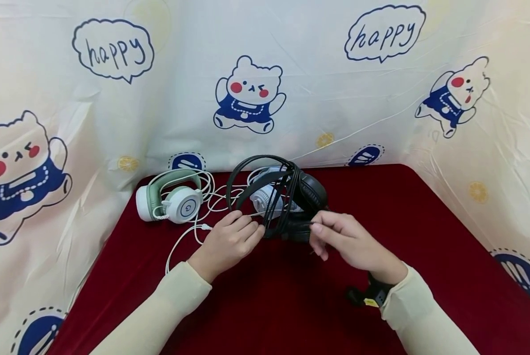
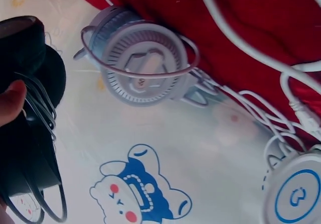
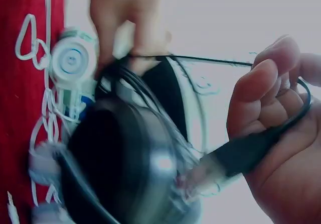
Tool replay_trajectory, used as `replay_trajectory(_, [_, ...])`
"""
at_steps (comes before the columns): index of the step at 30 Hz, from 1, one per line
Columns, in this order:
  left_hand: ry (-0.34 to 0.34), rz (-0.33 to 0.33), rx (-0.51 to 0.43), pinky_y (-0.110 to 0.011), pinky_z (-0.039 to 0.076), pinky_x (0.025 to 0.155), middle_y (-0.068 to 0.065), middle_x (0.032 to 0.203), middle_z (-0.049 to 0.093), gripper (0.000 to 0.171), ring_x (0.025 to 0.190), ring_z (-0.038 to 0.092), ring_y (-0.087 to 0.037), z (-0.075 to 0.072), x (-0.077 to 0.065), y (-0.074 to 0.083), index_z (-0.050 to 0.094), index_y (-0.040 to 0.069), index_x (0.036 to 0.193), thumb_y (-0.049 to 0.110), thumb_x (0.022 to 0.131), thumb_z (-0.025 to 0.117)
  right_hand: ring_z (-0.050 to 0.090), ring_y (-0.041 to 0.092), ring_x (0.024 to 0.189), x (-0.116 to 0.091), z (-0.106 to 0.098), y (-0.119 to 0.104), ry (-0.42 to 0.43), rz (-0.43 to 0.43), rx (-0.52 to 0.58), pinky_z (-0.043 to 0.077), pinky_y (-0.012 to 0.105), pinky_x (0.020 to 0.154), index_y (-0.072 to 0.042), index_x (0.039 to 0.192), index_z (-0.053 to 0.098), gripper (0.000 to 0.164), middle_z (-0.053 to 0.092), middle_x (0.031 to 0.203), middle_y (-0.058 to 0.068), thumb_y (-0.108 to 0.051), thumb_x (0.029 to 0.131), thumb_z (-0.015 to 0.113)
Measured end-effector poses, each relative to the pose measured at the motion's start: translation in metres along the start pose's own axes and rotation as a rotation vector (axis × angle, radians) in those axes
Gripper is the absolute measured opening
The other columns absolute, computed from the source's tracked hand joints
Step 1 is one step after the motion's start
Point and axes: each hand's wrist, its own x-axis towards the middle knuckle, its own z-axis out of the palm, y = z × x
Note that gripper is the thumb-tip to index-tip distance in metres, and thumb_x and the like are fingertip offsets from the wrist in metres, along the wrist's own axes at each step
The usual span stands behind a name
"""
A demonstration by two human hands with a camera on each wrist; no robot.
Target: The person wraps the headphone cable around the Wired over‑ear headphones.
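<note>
My left hand (image 1: 236, 241) grips the black headphones (image 1: 313, 190) together with a looped bundle of thin black cable (image 1: 287, 197), above the middle of the table. In the left wrist view, a fingertip (image 2: 12, 101) presses on the cable strands at the dark ear cup. To the right, my right hand (image 1: 354, 241) pinches a free length of that cable between thumb and fingers. The right wrist view has this length drawn taut between both hands. A black USB plug (image 3: 241, 158) with a metal tip lies by the right palm.
White headphones with green padding (image 1: 187, 204) stand at the back left. Partly hidden behind the black pair are pale grey headphones (image 1: 265, 199). White cables (image 1: 211, 207) tangle between them on the red cloth (image 1: 265, 305). A printed curtain (image 1: 314, 113) hangs behind the table.
</note>
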Motion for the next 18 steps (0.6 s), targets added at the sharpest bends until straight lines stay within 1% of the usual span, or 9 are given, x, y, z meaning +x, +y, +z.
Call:
replay_trajectory(3, [0.022, 0.039, -0.022, -0.035, 0.049, 0.087, -0.006, 0.095, 0.072, 0.036, 0.089, 0.063, -0.021, 0.000, -0.006, 0.002, 0.073, 0.008, 0.105, 0.004, 0.104, 0.037, 0.056, 0.021, 0.059, -0.002, -0.011, -0.003, 0.035, -0.060, 0.019, 0.051, 0.030, 0.054, -0.005, 0.092, 0.056, 0.019, 0.058, 0.074, 0.008, -0.002, 0.103, 0.040])
replay_trajectory(6, [0.045, 0.080, -0.044, -0.036, 0.050, 0.087, -0.005, 0.094, 0.072, 0.038, 0.089, 0.064, -0.020, -0.001, -0.010, 0.005, 0.073, 0.008, 0.105, 0.004, 0.104, 0.036, 0.055, 0.021, 0.062, -0.003, -0.020, -0.004, 0.068, -0.094, 0.011, 0.051, 0.029, 0.052, -0.003, 0.093, 0.056, 0.020, 0.057, 0.076, 0.010, 0.000, 0.103, 0.039])
replay_trajectory(7, [0.050, 0.092, -0.053, -0.036, 0.050, 0.087, -0.005, 0.094, 0.072, 0.037, 0.088, 0.064, -0.020, -0.002, -0.011, 0.006, 0.073, 0.008, 0.105, 0.005, 0.104, 0.036, 0.055, 0.021, 0.063, -0.003, -0.023, -0.004, 0.074, -0.106, 0.009, 0.052, 0.030, 0.056, -0.001, 0.093, 0.056, 0.020, 0.057, 0.076, 0.010, 0.001, 0.103, 0.039])
replay_trajectory(11, [0.074, 0.126, -0.084, -0.035, 0.050, 0.088, -0.005, 0.095, 0.072, 0.034, 0.090, 0.064, -0.020, -0.006, -0.012, 0.009, 0.072, 0.009, 0.105, 0.006, 0.104, 0.039, 0.055, 0.021, 0.064, -0.005, -0.033, -0.001, 0.111, -0.093, -0.020, 0.052, 0.030, 0.057, -0.001, 0.092, 0.057, 0.018, 0.057, 0.076, 0.010, 0.002, 0.102, 0.041])
replay_trajectory(15, [0.128, 0.160, -0.110, -0.037, 0.050, 0.090, -0.006, 0.096, 0.072, 0.031, 0.090, 0.065, -0.020, -0.011, -0.015, 0.011, 0.072, 0.008, 0.104, 0.006, 0.103, 0.041, 0.055, 0.021, 0.064, -0.008, -0.044, 0.004, 0.143, -0.027, -0.097, 0.051, 0.029, 0.059, -0.001, 0.091, 0.059, 0.015, 0.057, 0.073, 0.008, 0.001, 0.100, 0.048])
replay_trajectory(18, [0.173, 0.183, -0.131, -0.040, 0.050, 0.092, -0.007, 0.097, 0.072, 0.029, 0.090, 0.066, -0.021, -0.016, -0.015, 0.013, 0.073, 0.007, 0.103, 0.006, 0.102, 0.044, 0.055, 0.021, 0.065, -0.010, -0.052, 0.011, 0.159, 0.042, -0.176, 0.050, 0.030, 0.061, -0.003, 0.090, 0.062, 0.012, 0.057, 0.070, 0.006, -0.001, 0.098, 0.053])
